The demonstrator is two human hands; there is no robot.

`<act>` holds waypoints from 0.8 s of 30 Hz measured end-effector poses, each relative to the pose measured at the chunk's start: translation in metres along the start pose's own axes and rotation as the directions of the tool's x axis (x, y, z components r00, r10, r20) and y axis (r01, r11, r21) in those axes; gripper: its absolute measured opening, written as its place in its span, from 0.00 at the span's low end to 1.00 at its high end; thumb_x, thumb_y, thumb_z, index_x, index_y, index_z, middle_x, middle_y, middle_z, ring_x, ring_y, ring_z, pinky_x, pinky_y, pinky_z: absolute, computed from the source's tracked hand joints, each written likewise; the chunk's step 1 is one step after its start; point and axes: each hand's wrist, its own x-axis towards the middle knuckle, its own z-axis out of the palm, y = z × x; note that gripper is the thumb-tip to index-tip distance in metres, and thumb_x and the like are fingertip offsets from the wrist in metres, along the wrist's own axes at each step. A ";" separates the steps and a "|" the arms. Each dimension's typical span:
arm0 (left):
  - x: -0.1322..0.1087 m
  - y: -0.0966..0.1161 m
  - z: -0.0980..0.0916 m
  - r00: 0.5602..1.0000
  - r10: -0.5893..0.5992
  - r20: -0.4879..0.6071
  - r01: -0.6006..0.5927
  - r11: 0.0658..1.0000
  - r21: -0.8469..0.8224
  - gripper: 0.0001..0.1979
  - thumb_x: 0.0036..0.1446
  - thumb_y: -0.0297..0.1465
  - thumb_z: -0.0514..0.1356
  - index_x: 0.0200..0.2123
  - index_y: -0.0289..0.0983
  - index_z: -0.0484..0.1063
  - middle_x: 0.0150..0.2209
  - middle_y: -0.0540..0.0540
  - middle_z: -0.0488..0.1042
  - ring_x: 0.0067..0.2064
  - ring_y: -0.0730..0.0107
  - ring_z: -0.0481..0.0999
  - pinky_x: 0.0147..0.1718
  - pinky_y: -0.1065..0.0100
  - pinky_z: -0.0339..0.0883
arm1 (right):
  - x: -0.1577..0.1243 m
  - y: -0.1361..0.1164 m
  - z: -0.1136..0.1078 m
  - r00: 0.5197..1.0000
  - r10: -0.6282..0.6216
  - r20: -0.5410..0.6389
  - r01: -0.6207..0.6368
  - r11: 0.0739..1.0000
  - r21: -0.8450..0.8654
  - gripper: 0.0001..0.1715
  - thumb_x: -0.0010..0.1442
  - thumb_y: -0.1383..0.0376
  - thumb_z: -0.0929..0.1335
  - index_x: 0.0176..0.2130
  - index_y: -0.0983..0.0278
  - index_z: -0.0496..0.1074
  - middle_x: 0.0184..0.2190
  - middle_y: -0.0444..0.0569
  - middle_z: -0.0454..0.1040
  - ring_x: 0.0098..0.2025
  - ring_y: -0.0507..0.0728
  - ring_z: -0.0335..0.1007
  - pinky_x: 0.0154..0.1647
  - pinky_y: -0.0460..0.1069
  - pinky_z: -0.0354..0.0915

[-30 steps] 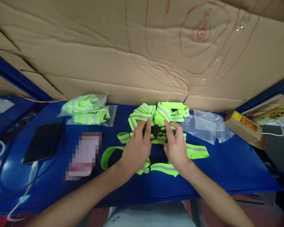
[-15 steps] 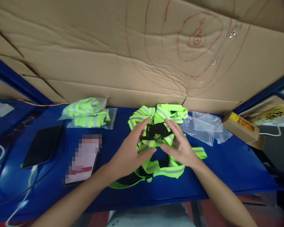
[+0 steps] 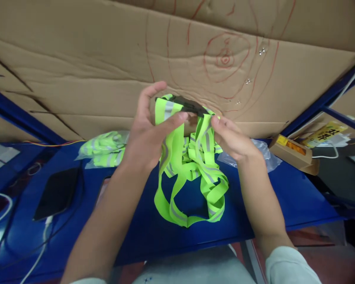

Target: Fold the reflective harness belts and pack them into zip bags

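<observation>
Between my hands hangs a reflective strap vest (image 3: 177, 185), neon yellow-green with grey stripes, a black band along its top. My left hand (image 3: 148, 130) is closed on the left end of this top, thumb in front, index finger raised behind. At the right end, my right hand (image 3: 229, 136) pinches a strap between thumb and fingers, the fingers partly hidden behind it. The loops dangle over the tabletop; whether the lowest one touches it I cannot tell. Behind it lies another bundle of the same neon straps (image 3: 190, 152), partly covered.
On the left of the blue table (image 3: 242, 232) lie bagged neon straps (image 3: 102, 146) and a black phone (image 3: 56, 193) with a white cable. My left forearm mostly covers another phone. Clear plastic bags (image 3: 268, 156) and a small carton (image 3: 290, 152) lie right. Cardboard (image 3: 91, 71) stands behind.
Both hands have closed on the vest and lifted its black top off the table, so its straps now hang down. The camera view has shifted slightly.
</observation>
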 end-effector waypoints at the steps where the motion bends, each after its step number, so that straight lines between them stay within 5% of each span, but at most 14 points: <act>1: 0.002 -0.001 0.002 1.000 -0.010 -0.020 0.010 1.000 -0.020 0.28 0.52 0.27 0.74 0.53 0.47 0.69 0.41 0.55 0.79 0.40 0.71 0.82 0.41 0.69 0.77 | 0.001 0.000 0.003 0.999 0.046 0.024 -0.047 0.999 0.018 0.32 0.62 0.43 0.73 0.56 0.60 0.76 0.51 0.50 0.81 0.52 0.59 0.79 0.53 0.53 0.76; 3: 0.005 -0.002 0.005 0.996 -0.073 -0.042 0.072 0.997 -0.043 0.28 0.51 0.27 0.74 0.53 0.46 0.70 0.39 0.54 0.78 0.39 0.69 0.82 0.41 0.68 0.77 | 0.000 -0.001 0.008 0.996 0.086 0.029 -0.088 0.994 0.061 0.29 0.62 0.46 0.74 0.52 0.62 0.77 0.44 0.49 0.82 0.46 0.58 0.80 0.47 0.51 0.78; 9: 0.007 -0.003 0.003 0.963 -0.258 0.074 0.260 0.965 -0.025 0.19 0.56 0.31 0.71 0.49 0.38 0.71 0.34 0.50 0.78 0.33 0.66 0.81 0.37 0.61 0.77 | 0.006 0.001 0.010 0.986 0.168 0.001 -0.165 0.967 0.194 0.24 0.67 0.50 0.70 0.53 0.63 0.76 0.43 0.49 0.81 0.49 0.57 0.80 0.50 0.53 0.79; 12: 0.010 -0.002 -0.004 0.961 -0.278 0.014 0.277 0.960 0.040 0.28 0.52 0.25 0.73 0.54 0.39 0.68 0.38 0.50 0.81 0.37 0.66 0.82 0.41 0.59 0.78 | 0.007 0.001 0.004 0.987 0.157 0.023 -0.158 0.958 0.240 0.18 0.67 0.55 0.69 0.50 0.63 0.76 0.43 0.49 0.81 0.44 0.56 0.80 0.48 0.54 0.80; 14: 0.012 -0.004 -0.008 0.945 -0.315 0.089 0.310 0.948 0.069 0.32 0.49 0.22 0.74 0.56 0.38 0.68 0.43 0.48 0.82 0.42 0.65 0.83 0.46 0.59 0.78 | 0.005 -0.002 0.000 0.992 0.128 0.018 -0.128 0.962 0.242 0.14 0.66 0.58 0.69 0.47 0.63 0.76 0.43 0.49 0.80 0.43 0.56 0.80 0.47 0.55 0.80; 18: 0.012 -0.013 -0.007 0.855 -0.329 0.400 0.312 0.944 0.108 0.18 0.52 0.26 0.73 0.47 0.36 0.78 0.44 0.46 0.83 0.44 0.64 0.83 0.47 0.62 0.78 | 0.000 -0.006 -0.006 0.994 0.107 -0.014 -0.102 0.976 0.190 0.09 0.65 0.60 0.70 0.42 0.64 0.74 0.37 0.47 0.78 0.38 0.54 0.78 0.42 0.53 0.80; 24: 0.008 -0.020 -0.004 0.827 -0.394 0.401 0.397 0.914 0.079 0.12 0.52 0.32 0.73 0.40 0.37 0.81 0.36 0.47 0.83 0.41 0.59 0.84 0.45 0.59 0.79 | -0.004 -0.011 -0.003 0.999 0.053 -0.001 -0.051 0.978 0.202 0.19 0.63 0.52 0.74 0.35 0.62 0.68 0.25 0.38 0.61 0.23 0.46 0.58 0.24 0.42 0.67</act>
